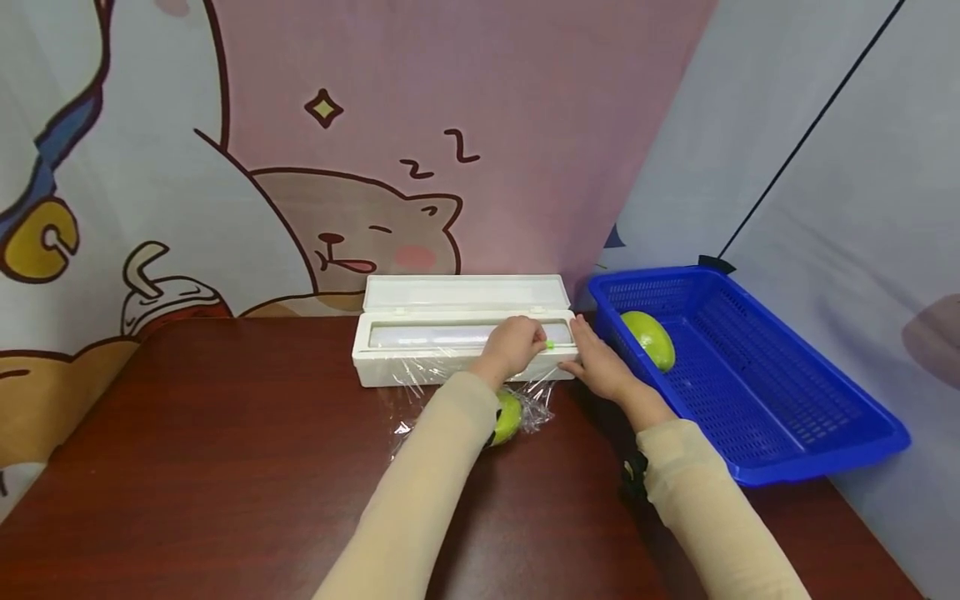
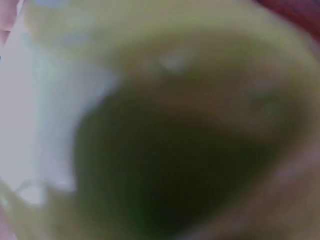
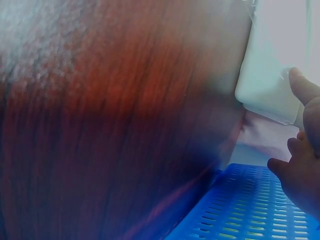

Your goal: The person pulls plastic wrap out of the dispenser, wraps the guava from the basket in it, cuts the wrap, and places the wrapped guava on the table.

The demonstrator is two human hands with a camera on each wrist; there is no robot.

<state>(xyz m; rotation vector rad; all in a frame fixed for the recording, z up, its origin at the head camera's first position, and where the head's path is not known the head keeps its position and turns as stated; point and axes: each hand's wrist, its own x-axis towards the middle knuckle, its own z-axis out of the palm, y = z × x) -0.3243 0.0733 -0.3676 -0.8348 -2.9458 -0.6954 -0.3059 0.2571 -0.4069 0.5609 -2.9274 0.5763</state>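
Note:
A white cling film dispenser (image 1: 468,337) lies on the table with its lid raised and a film roll inside. My left hand (image 1: 512,346) pinches the small green slider (image 1: 550,344) at its front edge, near the right end. Against that right end rests my right hand (image 1: 600,360), fingers extended; the right wrist view shows its thumb on the white box (image 3: 272,65). Clear cling film (image 1: 534,408) hangs from the front over a round green fruit (image 1: 508,417), partly hidden by my left sleeve. A blurred green surface fills much of the left wrist view.
A blue perforated basket (image 1: 750,358) stands to the right, close by my right forearm, with a yellow-green fruit (image 1: 649,340) in it. The dark red-brown wooden table (image 1: 225,467) meets a cartoon-printed backdrop (image 1: 525,167) behind the dispenser.

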